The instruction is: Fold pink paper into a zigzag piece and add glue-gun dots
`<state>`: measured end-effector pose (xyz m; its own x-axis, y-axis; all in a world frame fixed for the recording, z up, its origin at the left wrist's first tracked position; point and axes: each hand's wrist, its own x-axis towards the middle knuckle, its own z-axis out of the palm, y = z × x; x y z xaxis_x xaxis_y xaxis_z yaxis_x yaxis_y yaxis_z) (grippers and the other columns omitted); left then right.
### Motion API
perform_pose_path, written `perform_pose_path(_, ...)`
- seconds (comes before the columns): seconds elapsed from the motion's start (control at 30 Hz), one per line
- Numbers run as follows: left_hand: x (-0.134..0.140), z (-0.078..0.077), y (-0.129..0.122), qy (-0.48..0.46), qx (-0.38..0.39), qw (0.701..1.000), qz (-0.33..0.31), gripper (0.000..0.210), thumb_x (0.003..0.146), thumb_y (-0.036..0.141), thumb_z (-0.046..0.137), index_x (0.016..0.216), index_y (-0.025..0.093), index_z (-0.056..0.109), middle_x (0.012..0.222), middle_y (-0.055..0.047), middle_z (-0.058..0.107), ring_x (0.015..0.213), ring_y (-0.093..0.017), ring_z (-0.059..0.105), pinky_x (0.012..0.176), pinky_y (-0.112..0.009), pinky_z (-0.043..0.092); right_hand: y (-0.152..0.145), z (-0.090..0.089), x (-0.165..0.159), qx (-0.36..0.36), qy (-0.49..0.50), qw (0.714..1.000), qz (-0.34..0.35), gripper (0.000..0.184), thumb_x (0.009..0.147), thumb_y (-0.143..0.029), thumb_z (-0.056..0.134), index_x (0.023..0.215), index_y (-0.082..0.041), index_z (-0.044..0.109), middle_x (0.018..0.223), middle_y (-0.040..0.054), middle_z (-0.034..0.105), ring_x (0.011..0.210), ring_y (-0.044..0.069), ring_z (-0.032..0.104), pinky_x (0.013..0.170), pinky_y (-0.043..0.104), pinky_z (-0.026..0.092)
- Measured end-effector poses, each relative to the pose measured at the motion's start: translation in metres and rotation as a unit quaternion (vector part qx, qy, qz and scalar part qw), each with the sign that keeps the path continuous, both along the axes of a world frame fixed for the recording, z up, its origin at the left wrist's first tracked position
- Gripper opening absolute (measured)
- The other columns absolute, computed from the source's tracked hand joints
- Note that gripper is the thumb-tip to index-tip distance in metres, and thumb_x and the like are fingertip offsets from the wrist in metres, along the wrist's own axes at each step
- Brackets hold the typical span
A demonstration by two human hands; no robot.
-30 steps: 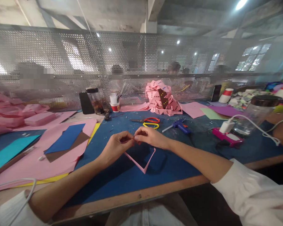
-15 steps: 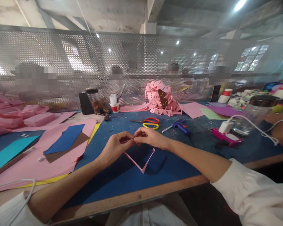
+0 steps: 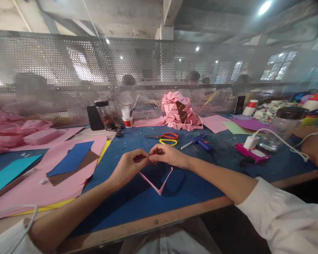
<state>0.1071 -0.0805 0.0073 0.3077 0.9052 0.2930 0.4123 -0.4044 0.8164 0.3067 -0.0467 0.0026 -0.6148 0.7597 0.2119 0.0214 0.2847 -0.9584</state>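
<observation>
A narrow folded strip of pink paper [image 3: 151, 184] hangs in a V shape below my hands, over the blue table top [image 3: 137, 215]. My left hand [image 3: 131, 164] is closed in a pinch on the strip's upper left part. Fingertip to fingertip with it, my right hand [image 3: 168, 156] is also pinched on the strip where the two hands meet; the paper between the fingers is mostly hidden. The strip's free end stands up below my right wrist. Just beyond the hands lie scissors [image 3: 169, 139] with red and yellow handles and a blue glue gun [image 3: 201, 142].
Pink sheets [image 3: 66, 190] with blue card [image 3: 72, 158] lie at left, near folded pink paper pieces [image 3: 41, 135]. Dotted pink paper pieces [image 3: 172, 109] are heaped at the back. A pink power strip [image 3: 254, 155], a glass jar [image 3: 277, 130] and another person's arm [image 3: 314, 150] are at right.
The view has shifted very slightly. Both hands keep the same pinch on the paper strip, with almost no visible movement.
</observation>
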Motion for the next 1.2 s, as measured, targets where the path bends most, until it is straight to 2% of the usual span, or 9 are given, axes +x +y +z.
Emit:
perform_pose_path(0.13,-0.003,-0.002,0.004,-0.003,-0.013,1.0,0.009,0.016,0.08,0.031,0.061,0.079,0.017,0.069,0.073,-0.002,0.069,0.072,-0.018,0.061,0.066,-0.026,0.046,-0.001,0.001,0.0,0.038,-0.009,0.999,-0.02,0.029,0.083,-0.044,0.069,0.092,-0.017,0.061,0.082,0.0007,0.067,0.075,0.013,0.064,0.075,0.028,0.051)
perform_pose_path(0.27,-0.004,-0.005,0.006,0.001,-0.012,1.0,0.01,0.015,0.08,0.031,0.06,0.077,0.018,0.068,0.071,-0.001,0.067,0.07,-0.017,0.06,0.065,-0.025,0.045,-0.004,0.0,0.0,0.158,-0.053,0.983,-0.077,0.017,0.085,-0.034,0.068,0.089,-0.018,0.063,0.084,0.0006,0.067,0.079,0.014,0.063,0.077,0.027,0.05)
perform_pose_path(0.47,-0.003,-0.004,0.004,-0.001,-0.026,1.0,-0.002,0.011,0.079,0.025,0.059,0.077,0.018,0.067,0.073,0.0,0.066,0.072,-0.017,0.06,0.069,-0.026,0.045,-0.009,0.003,0.001,0.297,-0.104,0.944,-0.093,0.005,0.088,-0.023,0.063,0.088,-0.018,0.062,0.085,0.0008,0.066,0.078,0.014,0.063,0.075,0.026,0.048)
perform_pose_path(0.67,-0.002,-0.004,0.005,-0.001,-0.034,0.999,-0.013,0.01,0.077,0.022,0.056,0.075,0.017,0.065,0.071,0.001,0.065,0.071,-0.016,0.059,0.069,-0.026,0.045,-0.011,0.004,0.001,0.428,-0.174,0.88,-0.111,0.004,0.086,-0.017,0.063,0.086,-0.019,0.06,0.082,0.0,0.066,0.078,0.015,0.06,0.083,0.03,0.041)
perform_pose_path(1.0,-0.001,-0.002,0.004,-0.018,-0.056,0.998,-0.022,0.008,0.075,0.018,0.055,0.075,0.016,0.064,0.068,0.002,0.063,0.068,-0.015,0.056,0.065,-0.025,0.042,-0.01,0.0,0.0,0.507,-0.194,0.832,-0.115,0.004,0.088,-0.017,0.06,0.089,-0.019,0.057,0.083,0.0013,0.066,0.081,0.017,0.059,0.084,0.032,0.038)
perform_pose_path(1.2,-0.001,-0.003,0.005,-0.027,-0.053,0.998,-0.024,0.009,0.075,0.017,0.055,0.072,0.016,0.063,0.068,0.002,0.063,0.069,-0.015,0.056,0.067,-0.025,0.042,-0.011,0.001,-0.001,0.522,-0.194,0.823,-0.112,0.003,0.088,-0.017,0.058,0.089,-0.02,0.057,0.084,0.0018,0.066,0.083,0.017,0.059,0.085,0.033,0.038)
